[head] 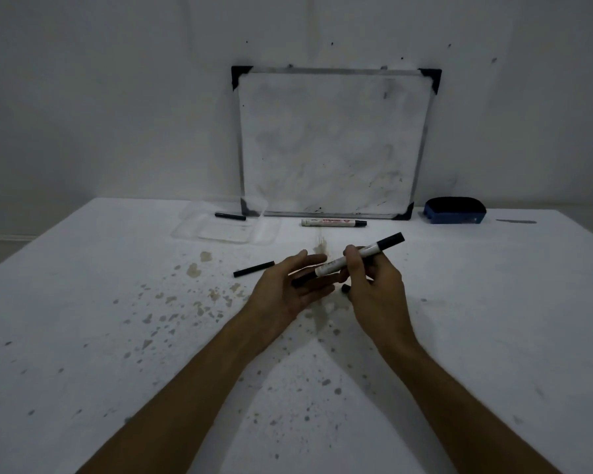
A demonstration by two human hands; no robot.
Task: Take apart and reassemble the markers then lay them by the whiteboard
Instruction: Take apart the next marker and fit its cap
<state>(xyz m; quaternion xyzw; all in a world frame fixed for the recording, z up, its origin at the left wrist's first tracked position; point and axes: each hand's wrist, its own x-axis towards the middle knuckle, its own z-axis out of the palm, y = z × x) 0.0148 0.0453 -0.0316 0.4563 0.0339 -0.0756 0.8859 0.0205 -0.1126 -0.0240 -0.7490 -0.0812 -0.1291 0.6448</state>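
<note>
My right hand (370, 278) grips a white marker with black ends (332, 265), held slanted above the table's middle. My left hand (291, 285) is open just left of it, palm turned toward the marker's lower black end, fingers spread. A small black piece (345, 288) lies on the table under my right hand. A thin black stick (253, 269) lies left of my hands. Another white marker (333, 223) lies flat in front of the whiteboard (332, 142), which leans on the wall.
A clear plastic tray (225, 227) sits left of the whiteboard with a black stick (230, 216) in it. A blue eraser (455, 210) rests at the right of the board. The white table (117, 302) is stained with brown spots.
</note>
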